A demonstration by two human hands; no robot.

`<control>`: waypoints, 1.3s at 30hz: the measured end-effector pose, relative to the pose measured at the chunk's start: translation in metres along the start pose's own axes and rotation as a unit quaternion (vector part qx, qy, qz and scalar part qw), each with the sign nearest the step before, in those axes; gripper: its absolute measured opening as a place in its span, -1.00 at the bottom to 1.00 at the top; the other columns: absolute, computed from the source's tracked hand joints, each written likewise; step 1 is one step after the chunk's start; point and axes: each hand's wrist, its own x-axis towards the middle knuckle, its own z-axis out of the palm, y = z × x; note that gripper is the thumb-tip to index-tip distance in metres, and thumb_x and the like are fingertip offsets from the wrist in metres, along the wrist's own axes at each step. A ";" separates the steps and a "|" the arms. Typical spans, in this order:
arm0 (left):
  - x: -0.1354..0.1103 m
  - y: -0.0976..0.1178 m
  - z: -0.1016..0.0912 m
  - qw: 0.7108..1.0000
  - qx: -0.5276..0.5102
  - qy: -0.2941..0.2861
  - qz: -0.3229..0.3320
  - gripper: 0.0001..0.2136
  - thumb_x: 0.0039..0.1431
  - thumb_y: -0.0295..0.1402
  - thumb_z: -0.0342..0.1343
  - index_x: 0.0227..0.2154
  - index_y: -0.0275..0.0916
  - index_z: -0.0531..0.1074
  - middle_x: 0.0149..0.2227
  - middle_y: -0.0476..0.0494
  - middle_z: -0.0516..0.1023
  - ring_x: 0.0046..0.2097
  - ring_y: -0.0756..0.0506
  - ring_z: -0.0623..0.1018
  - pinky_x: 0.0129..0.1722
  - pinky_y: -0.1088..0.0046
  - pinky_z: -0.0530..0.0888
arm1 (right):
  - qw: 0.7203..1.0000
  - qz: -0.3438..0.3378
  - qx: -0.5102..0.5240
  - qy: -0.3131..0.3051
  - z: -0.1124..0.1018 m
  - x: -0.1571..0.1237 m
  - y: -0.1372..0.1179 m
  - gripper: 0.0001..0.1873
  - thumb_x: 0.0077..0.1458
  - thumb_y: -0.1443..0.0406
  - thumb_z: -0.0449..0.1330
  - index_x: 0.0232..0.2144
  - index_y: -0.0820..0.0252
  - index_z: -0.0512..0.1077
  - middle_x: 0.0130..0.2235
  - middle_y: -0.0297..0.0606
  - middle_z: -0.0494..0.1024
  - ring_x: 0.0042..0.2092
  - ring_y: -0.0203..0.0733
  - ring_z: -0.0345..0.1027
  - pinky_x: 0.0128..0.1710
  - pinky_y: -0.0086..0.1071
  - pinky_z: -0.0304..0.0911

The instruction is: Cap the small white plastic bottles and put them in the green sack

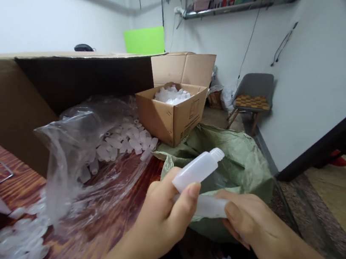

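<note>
My left hand is closed around a small translucent white plastic bottle, its open threaded neck pointing up and to the right. My right hand grips a second white bottle just below the first, thumb pressed on it. Both hands sit over the mouth of a green woven sack at the table's edge. Several more small white bottles spill from a clear plastic bag on the wooden table.
A large brown cardboard box lies on its side at the left. A smaller open carton with white pieces stands behind the sack. Round white caps lie at the near left. A grey chair stands by the wall.
</note>
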 end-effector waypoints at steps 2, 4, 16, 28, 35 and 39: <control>-0.001 0.001 0.001 1.000 -0.021 0.000 -0.015 -0.66 0.36 -0.08 -0.12 -0.42 -0.22 0.26 -0.60 0.09 0.24 -0.60 0.10 0.30 -0.64 0.61 0.20 | 0.997 0.055 0.048 -0.022 0.000 0.000 0.000 -0.37 0.26 -0.15 -0.15 -0.54 0.17 0.35 -0.62 -0.41 0.19 -0.59 -0.34 0.06 -0.61 -0.45 0.00; -0.001 0.000 0.003 0.998 -0.045 0.002 -0.031 -0.63 0.34 -0.04 -0.11 -0.42 -0.23 0.26 -0.63 0.09 0.23 -0.62 0.10 0.29 -0.65 0.62 0.19 | 0.989 0.101 0.099 -0.042 -0.001 0.000 0.002 -0.21 0.19 -0.26 -0.26 -0.62 0.19 0.35 -0.67 -0.40 0.15 -0.63 -0.36 0.04 -0.64 -0.47 -0.03; 0.012 -0.014 -0.002 0.983 -0.123 0.073 -0.114 -0.56 0.25 0.08 -0.07 -0.36 -0.26 0.34 -0.76 0.11 0.23 -0.71 0.09 0.19 -0.71 0.64 0.11 | 0.866 -0.304 -0.381 0.113 -0.017 0.015 0.010 -0.58 0.33 0.10 0.00 0.09 0.22 0.28 -0.39 -0.29 0.57 -0.47 -0.27 0.45 -0.48 -0.42 0.33; 0.013 -0.006 -0.006 0.981 -0.124 0.072 -0.134 -0.58 0.28 0.03 -0.08 -0.41 -0.26 0.34 -0.78 0.11 0.21 -0.72 0.10 0.15 -0.71 0.65 0.07 | 0.840 -0.338 -0.407 0.123 -0.024 0.025 -0.002 -0.40 0.29 -0.06 -0.04 0.07 0.36 0.25 -0.48 -0.35 0.47 -0.51 -0.31 0.36 -0.51 -0.44 0.25; -0.002 0.008 0.006 0.973 -0.168 0.058 -0.148 -0.55 0.28 0.08 -0.10 -0.44 -0.24 0.32 -0.77 0.11 0.18 -0.72 0.11 0.15 -0.72 0.65 0.07 | 0.844 -0.355 -0.362 0.175 -0.005 0.025 -0.010 -0.77 0.37 0.19 -0.11 -0.23 0.21 0.23 -0.50 -0.39 0.39 -0.55 -0.34 0.28 -0.54 -0.44 0.19; -0.013 0.015 0.011 0.987 -0.108 0.111 -0.032 -0.63 0.29 -0.01 -0.02 -0.39 -0.23 0.40 -0.69 0.05 0.29 -0.66 0.08 0.27 -0.67 0.59 0.19 | 0.920 -0.246 -0.272 0.136 -0.003 0.007 -0.017 -0.79 0.33 0.12 -0.04 -0.26 0.10 0.26 -0.52 -0.48 0.37 -0.57 -0.41 0.27 -0.62 -0.55 0.15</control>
